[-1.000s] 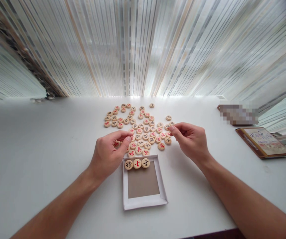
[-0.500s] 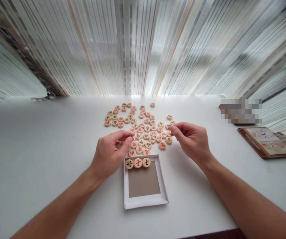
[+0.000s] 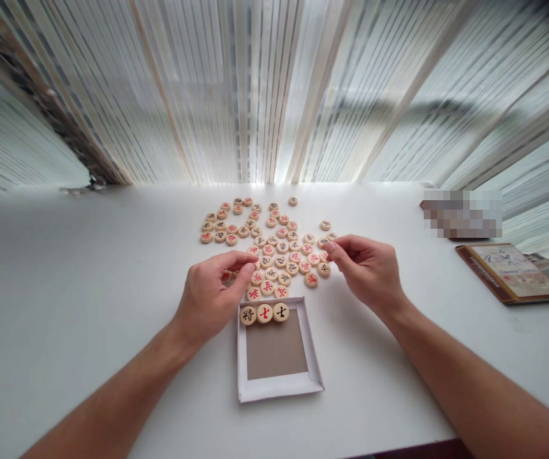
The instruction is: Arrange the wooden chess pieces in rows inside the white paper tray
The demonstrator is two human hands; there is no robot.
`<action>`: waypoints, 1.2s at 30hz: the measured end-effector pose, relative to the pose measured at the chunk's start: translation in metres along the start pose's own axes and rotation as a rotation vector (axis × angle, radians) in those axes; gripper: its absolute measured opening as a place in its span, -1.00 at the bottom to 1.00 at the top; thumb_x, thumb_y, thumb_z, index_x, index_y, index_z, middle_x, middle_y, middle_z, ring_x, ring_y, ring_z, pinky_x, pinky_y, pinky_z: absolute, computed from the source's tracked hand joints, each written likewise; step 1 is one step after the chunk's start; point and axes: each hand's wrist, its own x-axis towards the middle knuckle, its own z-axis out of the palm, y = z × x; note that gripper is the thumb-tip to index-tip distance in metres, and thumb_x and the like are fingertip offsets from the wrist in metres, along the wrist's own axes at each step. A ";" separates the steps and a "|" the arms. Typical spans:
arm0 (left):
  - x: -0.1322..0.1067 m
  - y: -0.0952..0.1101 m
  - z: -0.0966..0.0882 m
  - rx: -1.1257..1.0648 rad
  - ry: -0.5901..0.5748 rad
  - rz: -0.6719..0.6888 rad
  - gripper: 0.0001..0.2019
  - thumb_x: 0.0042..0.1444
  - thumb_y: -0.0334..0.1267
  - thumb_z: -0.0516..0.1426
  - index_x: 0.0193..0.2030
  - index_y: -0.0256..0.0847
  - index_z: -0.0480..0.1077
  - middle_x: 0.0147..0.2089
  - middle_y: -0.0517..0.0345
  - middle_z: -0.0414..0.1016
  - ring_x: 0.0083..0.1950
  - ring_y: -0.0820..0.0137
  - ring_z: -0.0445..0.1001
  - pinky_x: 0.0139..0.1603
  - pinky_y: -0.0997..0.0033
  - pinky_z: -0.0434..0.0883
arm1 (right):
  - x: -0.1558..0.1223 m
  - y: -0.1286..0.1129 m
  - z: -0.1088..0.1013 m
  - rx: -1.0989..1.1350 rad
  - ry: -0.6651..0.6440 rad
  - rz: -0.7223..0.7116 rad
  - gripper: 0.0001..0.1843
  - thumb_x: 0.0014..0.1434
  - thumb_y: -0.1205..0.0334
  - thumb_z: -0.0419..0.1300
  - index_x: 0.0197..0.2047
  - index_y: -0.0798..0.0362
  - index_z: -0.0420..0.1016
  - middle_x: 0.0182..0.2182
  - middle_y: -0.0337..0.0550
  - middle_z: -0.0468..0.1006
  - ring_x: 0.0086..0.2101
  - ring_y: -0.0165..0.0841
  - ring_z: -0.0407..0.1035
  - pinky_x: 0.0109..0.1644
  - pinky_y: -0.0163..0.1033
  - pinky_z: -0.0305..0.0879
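Many round wooden xiangqi pieces, marked with red or black characters, lie face up in a loose cluster. My left hand reaches in from the left, its thumb and forefinger closed about the edge of a xiangqi piece that is mostly hidden. On the opposite side my right hand pinches at a xiangqi piece, its other fingers curled in. Below the cluster lies a shallow white box with a brown-grey floor. Three pieces, red in the middle and black either side, line its far edge.
The white table extends to both sides. On the right lie a brown-edged flat box with a pictured cover and a blurred-out item. Striped curtains hang behind the table's far edge.
Both hands and the pieces stay where they were. Only the striped curtains at the back right have shifted.
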 end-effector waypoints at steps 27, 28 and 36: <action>0.006 -0.001 -0.005 0.081 0.032 0.057 -0.78 0.32 -0.21 0.20 -0.11 -0.21 0.69 -0.16 0.07 0.78 -0.20 0.29 0.71 -0.27 0.45 0.62 | 0.001 0.005 0.003 -0.007 -0.046 0.011 -0.65 0.32 -0.02 0.33 -0.35 0.07 0.69 -0.54 -0.16 0.60 -0.53 -0.36 0.37 -0.46 -0.27 0.26; 0.008 -0.001 -0.006 0.092 0.039 0.058 -0.78 0.32 -0.20 0.20 -0.10 -0.21 0.69 -0.15 0.06 0.78 -0.19 0.28 0.71 -0.29 0.46 0.61 | 0.002 0.006 0.003 -0.009 -0.059 0.012 -0.64 0.33 -0.03 0.32 -0.34 0.08 0.69 -0.54 -0.17 0.59 -0.53 -0.36 0.36 -0.46 -0.27 0.25; 0.021 0.007 -0.022 0.212 -0.023 0.211 -0.82 0.31 -0.29 0.20 -0.15 -0.15 0.68 -0.20 0.14 0.78 -0.18 0.28 0.72 -0.23 0.43 0.59 | 0.001 0.009 0.006 -0.013 -0.121 -0.003 -0.60 0.35 -0.07 0.30 -0.34 0.08 0.69 -0.53 -0.19 0.56 -0.52 -0.37 0.32 -0.45 -0.28 0.22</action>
